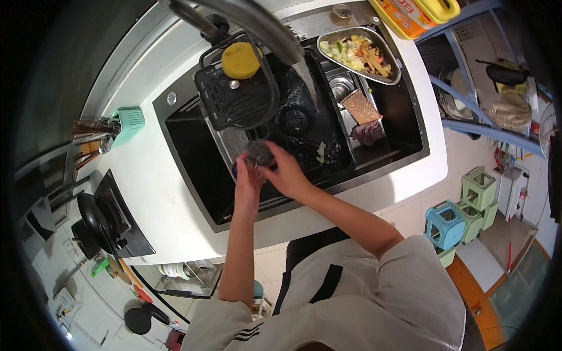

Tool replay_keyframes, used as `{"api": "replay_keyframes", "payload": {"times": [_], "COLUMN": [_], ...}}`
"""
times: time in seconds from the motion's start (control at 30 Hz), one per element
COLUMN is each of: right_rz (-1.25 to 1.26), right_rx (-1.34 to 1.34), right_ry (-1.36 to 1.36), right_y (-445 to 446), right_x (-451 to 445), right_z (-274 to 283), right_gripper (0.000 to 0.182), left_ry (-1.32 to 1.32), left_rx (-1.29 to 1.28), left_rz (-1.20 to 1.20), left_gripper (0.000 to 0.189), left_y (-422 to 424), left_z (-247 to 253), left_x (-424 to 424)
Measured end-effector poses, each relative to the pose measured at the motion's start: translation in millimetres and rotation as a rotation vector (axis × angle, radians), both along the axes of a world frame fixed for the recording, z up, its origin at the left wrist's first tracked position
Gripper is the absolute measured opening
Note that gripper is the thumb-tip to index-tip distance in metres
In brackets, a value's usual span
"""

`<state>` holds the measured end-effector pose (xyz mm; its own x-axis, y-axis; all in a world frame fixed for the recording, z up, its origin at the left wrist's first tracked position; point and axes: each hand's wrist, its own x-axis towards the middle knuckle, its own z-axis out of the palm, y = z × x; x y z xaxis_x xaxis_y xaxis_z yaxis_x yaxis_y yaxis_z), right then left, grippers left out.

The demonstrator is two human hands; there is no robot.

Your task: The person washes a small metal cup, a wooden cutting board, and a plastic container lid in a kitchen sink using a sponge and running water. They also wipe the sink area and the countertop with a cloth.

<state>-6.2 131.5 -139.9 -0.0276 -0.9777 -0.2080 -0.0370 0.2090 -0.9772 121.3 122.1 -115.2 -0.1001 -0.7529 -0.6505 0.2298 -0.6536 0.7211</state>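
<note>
Over the black sink [421, 131], both hands meet at a grey scouring pad [259, 152]. My right hand [285, 171] grips the pad from the right. My left hand [249, 180] holds a small object beneath it, mostly hidden by fingers and pad; its kind cannot be told. Water runs from the faucet [281, 39] into a black basin [336, 145] with food scraps on its bottom. Above the hands, a black caddy [228, 101] bears a round yellow sponge [240, 60].
A metal strainer of food scraps [358, 50] sits at the sink's upper right. Below it lie a brown scrubbing sponge [361, 107] and a dark cloth [368, 132]. A green utensil holder [128, 126] stands left on the white countertop [167, 210]. A yellow jug [412, 15] stands top right.
</note>
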Motion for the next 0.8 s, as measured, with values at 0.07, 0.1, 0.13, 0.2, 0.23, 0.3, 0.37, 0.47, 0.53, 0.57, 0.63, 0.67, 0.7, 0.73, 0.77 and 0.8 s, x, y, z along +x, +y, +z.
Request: {"api": "replay_keyframes", "payload": {"times": [0.07, 0.1, 0.13, 0.2, 0.23, 0.3, 0.37, 0.47, 0.53, 0.57, 0.63, 0.67, 0.7, 0.73, 0.77, 0.8], "right_rz": [-0.073, -0.101, -0.094, -0.039, 0.006, 0.146, 0.292, 0.383, 0.484, 0.54, 0.631, 0.674, 0.719, 0.7, 0.682, 0.664], "right_rx": [-0.02, -0.032, -0.044, -0.078, -0.096, -0.094, -0.197, -0.31, -0.342, -0.34, -0.314, -0.299, -0.282, -0.275, -0.268, -0.261], "right_ry": [0.062, 0.088, 0.323, 0.749, 0.941, 1.227, 1.397, 1.294, 1.278, 1.258, 1.243, 1.242, 1.243, 1.21, 1.177, 1.144], "right_y": [-2.8, -8.1, -16.0, -34.3, -44.0, -53.4, -60.6, -41.9, -39.2, -38.9, -30.3, -22.8, -13.6, -0.9, 12.7, 21.7], "right_x": [-18.7, -29.9, -41.0, -62.1, -71.3, -74.9, -64.8, -57.3, -54.6, -56.8, -65.2, -67.9, -72.4, -75.7, -78.7, -79.4], "right_z": [-30.2, -39.0, -32.9, -31.7, -43.3, -87.8, -112.0, -122.6, -111.0, -101.1, -92.4, -87.2, -84.0, -83.0, -81.6, -78.7], "right_gripper": [0.047, 0.044, 0.042, 0.035, 0.03, 0.025, 0.018, 0.013, 0.012, 0.011, 0.011, 0.011, 0.01, 0.011, 0.012, 0.014], "left_ry": [-0.315, -0.504, -0.715, -1.017, -0.991, -0.94, -1.085, -1.103, -1.159, -1.187, -1.202, -1.21, -1.211, -1.216, -1.222, -1.271], "left_rx": [-0.115, -0.218, -0.426, -0.681, -0.598, -0.427, -0.398, -0.309, -0.378, -0.41, -0.431, -0.441, -0.438, -0.434, -0.429, -0.445], "left_rz": [-0.184, -0.244, -0.261, -0.247, -0.256, -0.278, -0.366, -0.423, -0.385, -0.365, -0.345, -0.335, -0.347, -0.361, -0.375, -0.393], "left_gripper": [0.043, 0.045, 0.042, 0.048, 0.048, 0.05, 0.047, 0.036, 0.031, 0.028, 0.026, 0.025, 0.026, 0.026, 0.026, 0.024], "left_y": [-0.6, -1.4, 3.3, 7.4, 5.3, 5.0, 11.1, 9.0, 12.8, 15.3, 15.9, 16.1, 16.4, 16.8, 17.4, 18.1], "left_z": [6.2, 6.6, -7.0, -36.2, -48.2, -72.1, -96.5, -79.8, -87.5, -93.2, -97.9, -100.0, -101.4, -101.9, -102.5, -102.8], "left_x": [-13.8, -15.8, -10.5, -2.1, -6.3, -15.2, -17.1, -38.0, -31.1, -26.6, -28.0, -27.8, -29.4, -29.0, -28.3, -27.8]}}
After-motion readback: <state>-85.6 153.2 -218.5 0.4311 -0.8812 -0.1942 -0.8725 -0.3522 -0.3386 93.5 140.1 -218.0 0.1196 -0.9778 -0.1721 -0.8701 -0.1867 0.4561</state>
